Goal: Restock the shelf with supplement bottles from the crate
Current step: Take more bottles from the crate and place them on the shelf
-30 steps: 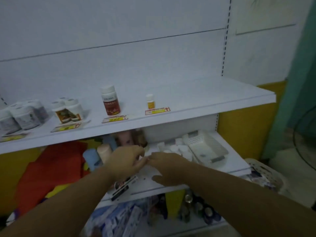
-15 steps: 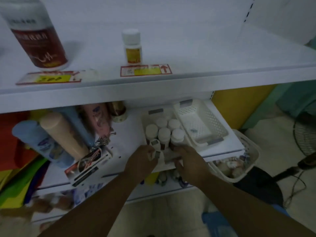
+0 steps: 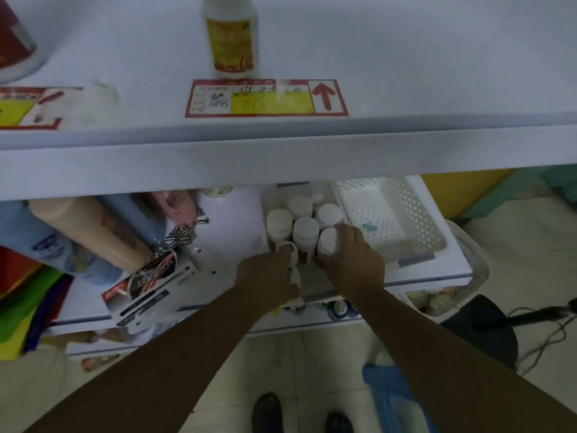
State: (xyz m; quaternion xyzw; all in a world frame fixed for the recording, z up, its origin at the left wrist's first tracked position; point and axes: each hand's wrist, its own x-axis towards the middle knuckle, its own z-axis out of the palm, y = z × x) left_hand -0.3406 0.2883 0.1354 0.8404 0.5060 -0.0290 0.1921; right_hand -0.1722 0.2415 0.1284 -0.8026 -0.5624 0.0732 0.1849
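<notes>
Several white-capped supplement bottles (image 3: 305, 230) stand packed in a white crate (image 3: 265, 207) on the lower shelf (image 3: 231, 226). My right hand (image 3: 352, 260) grips the front right bottle (image 3: 327, 242), fingers curled round it. My left hand (image 3: 268, 276) holds a white-capped bottle (image 3: 285, 246) at the crate's front left; my fingers hide most of it. On the upper shelf (image 3: 406, 89) a small yellow-labelled bottle (image 3: 231, 42) stands behind a red and yellow price tag (image 3: 265, 98). A red-labelled bottle (image 3: 12, 42) sits at the far left.
An empty perforated white basket (image 3: 393, 220) lies right of the crate. Tubes, a blue bottle (image 3: 46, 245) and a packaged item (image 3: 146, 282) crowd the lower shelf's left. Another white basket (image 3: 468, 270) hangs low at right. A blue stool (image 3: 393, 398) and cables are on the floor.
The view has dropped and closed in on the lower shelf. Both hands moved from the shelf front into the crate and took hold of bottles.
</notes>
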